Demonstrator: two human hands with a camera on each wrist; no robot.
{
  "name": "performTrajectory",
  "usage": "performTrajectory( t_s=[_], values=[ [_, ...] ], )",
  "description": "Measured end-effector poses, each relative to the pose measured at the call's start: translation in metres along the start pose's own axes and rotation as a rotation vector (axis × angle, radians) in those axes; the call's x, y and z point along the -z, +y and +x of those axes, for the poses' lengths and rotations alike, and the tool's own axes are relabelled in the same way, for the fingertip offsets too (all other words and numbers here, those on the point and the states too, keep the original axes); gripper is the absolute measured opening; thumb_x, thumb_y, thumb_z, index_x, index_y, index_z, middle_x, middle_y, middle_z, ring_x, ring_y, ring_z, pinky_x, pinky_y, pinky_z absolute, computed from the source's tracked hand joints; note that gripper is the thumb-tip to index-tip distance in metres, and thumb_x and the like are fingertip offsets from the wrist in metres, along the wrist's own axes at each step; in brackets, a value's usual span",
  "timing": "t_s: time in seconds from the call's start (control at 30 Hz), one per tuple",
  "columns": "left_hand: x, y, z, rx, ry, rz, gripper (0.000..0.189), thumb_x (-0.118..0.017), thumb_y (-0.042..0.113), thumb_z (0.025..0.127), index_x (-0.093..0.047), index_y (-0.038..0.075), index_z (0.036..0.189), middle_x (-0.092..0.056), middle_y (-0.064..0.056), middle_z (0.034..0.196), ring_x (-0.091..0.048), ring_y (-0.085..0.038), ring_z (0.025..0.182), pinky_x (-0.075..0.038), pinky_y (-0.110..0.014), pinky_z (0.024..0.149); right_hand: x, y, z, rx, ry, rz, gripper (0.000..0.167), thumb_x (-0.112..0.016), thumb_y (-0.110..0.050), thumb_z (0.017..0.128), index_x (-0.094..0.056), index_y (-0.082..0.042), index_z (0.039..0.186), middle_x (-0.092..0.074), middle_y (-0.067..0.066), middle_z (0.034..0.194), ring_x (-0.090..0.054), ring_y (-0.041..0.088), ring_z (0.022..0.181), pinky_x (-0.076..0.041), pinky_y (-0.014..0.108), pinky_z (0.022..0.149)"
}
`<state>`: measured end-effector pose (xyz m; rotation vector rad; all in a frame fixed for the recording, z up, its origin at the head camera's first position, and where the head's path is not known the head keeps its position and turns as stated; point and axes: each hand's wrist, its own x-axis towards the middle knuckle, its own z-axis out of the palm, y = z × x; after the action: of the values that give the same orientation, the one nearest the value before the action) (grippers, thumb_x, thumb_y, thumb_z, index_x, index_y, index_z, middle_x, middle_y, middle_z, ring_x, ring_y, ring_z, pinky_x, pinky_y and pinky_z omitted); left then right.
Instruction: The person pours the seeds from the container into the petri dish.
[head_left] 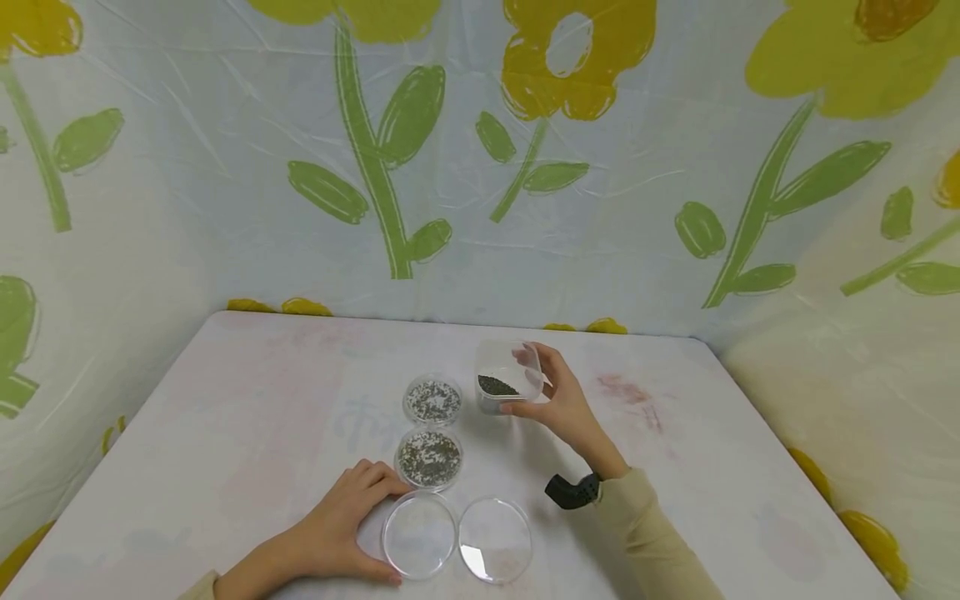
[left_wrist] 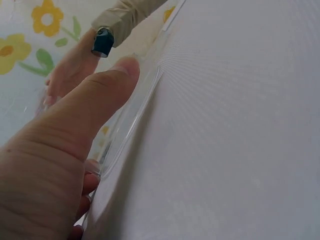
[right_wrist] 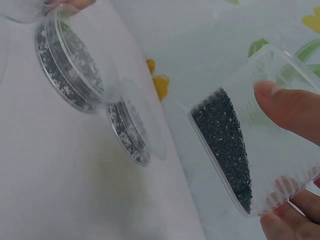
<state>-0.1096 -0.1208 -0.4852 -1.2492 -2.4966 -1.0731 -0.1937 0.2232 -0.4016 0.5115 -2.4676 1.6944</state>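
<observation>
My right hand point(head_left: 558, 408) grips a clear square plastic tub point(head_left: 491, 406), thumb on one side and fingers on the other. In the right wrist view, the tub is tilted and small dark seeds point(right_wrist: 222, 150), like black sesame, are heaped in one end. Low on the table, my left hand point(head_left: 337, 521) holds a clear petri dish point(head_left: 420, 536) by its rim between thumb and fingers; no seeds show in it. Directly beyond it stand two petri dishes in a line, a nearer dish point(head_left: 429, 458) and a farther dish point(head_left: 432, 402), both with mixed dark and white bits.
A clear round lid or dish point(head_left: 495, 540) lies right of the held petri dish, nearly touching it. The white table point(head_left: 285, 400) has faint reddish stains. A flower-printed curtain point(head_left: 480, 250) hangs behind and at both sides. A black band point(head_left: 572, 492) is on the right wrist.
</observation>
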Motion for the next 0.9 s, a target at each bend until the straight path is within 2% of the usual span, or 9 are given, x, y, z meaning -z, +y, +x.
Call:
performTrajectory(
  t_s=[0.23, 0.47, 0.67, 0.77, 0.9],
  values=[
    [0.000, 0.000, 0.000, -0.035, 0.017, 0.019, 0.079, -0.083, 0.066, 0.064, -0.060, 0.028, 0.129, -0.052, 0.015, 0.120, -0.039, -0.002, 0.105, -0.036, -0.029, 0.085, -0.011, -0.018, -0.014, 0.060, -0.023, -0.050, 0.093, -0.090, -0.008, 0.071, -0.037, -0.013, 0.148, -0.048, 0.002, 0.144, -0.039, 0.022, 0.138, -0.032, 0.056, 0.111],
    [0.001, -0.001, -0.001, -0.008, 0.003, 0.008, 0.081, -0.083, 0.067, 0.063, -0.060, 0.028, 0.130, -0.052, 0.017, 0.120, -0.038, -0.001, 0.105, -0.036, -0.029, 0.087, -0.024, -0.033, -0.029, 0.188, -0.046, -0.110, 0.098, -0.091, -0.002, 0.067, -0.035, -0.012, 0.146, -0.044, 0.007, 0.145, -0.042, 0.028, 0.135, -0.037, 0.052, 0.109],
    [-0.001, -0.003, -0.002, -0.032, 0.014, 0.014, 0.081, -0.082, 0.066, 0.064, -0.059, 0.027, 0.131, -0.052, 0.015, 0.120, -0.038, -0.001, 0.105, -0.036, -0.029, 0.086, -0.038, -0.059, -0.042, 0.383, -0.083, -0.136, 0.094, -0.087, 0.012, 0.063, -0.034, 0.008, 0.140, -0.043, 0.023, 0.141, -0.044, 0.040, 0.129, -0.040, 0.051, 0.107],
    [-0.002, -0.003, -0.001, -0.042, 0.022, 0.019, 0.081, -0.082, 0.067, 0.064, -0.060, 0.027, 0.130, -0.052, 0.015, 0.119, -0.038, -0.001, 0.104, -0.036, -0.029, 0.086, -0.043, -0.069, -0.046, 0.496, -0.090, -0.155, 0.089, -0.085, 0.015, 0.062, -0.035, 0.014, 0.136, -0.045, 0.028, 0.137, -0.044, 0.040, 0.128, -0.038, 0.049, 0.109],
    [-0.001, -0.003, 0.000, -0.054, 0.032, 0.026, 0.079, -0.082, 0.067, 0.064, -0.060, 0.028, 0.129, -0.053, 0.015, 0.118, -0.039, -0.001, 0.104, -0.036, -0.028, 0.085, -0.048, -0.059, -0.046, 0.637, -0.095, -0.208, 0.088, -0.089, 0.005, 0.065, -0.037, 0.014, 0.135, -0.046, 0.027, 0.137, -0.045, 0.036, 0.128, -0.037, 0.039, 0.111]
  ],
)
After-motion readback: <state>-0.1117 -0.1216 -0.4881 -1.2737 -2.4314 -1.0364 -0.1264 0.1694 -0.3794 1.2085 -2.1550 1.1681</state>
